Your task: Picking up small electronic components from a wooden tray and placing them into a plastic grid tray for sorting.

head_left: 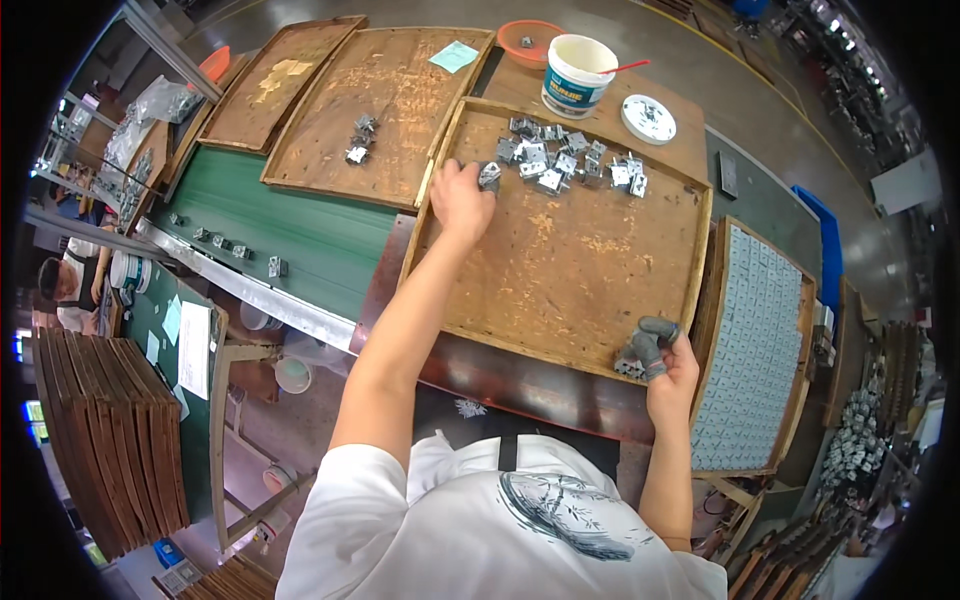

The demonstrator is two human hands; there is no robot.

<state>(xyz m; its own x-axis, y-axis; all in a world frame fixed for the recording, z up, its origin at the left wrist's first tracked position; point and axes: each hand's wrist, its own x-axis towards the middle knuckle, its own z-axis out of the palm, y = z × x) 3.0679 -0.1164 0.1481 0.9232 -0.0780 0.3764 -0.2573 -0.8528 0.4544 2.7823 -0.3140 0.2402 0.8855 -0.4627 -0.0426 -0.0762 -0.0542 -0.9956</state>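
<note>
A wooden tray (580, 270) lies in front of me, with a loose pile of small silvery metal parts (560, 155) toward its far side. My left hand (465, 200) is at the tray's left edge, its fingers closed around a small boxy metal part (489, 173). At the tray's near right corner, my right hand (672, 372) has dark grey coverings on its fingertips. Its thumb and finger curl together on another small metal part (629, 367), partly hidden by the fingers.
Left of the tray, a green conveyor belt (310, 195) carries several metal parts. Two more wooden trays (390, 90) lie beyond it. A white tub (578, 75), its lid (648, 120) and an orange basin (530, 42) stand behind. Rows of pale parts fill the right tray (750, 350).
</note>
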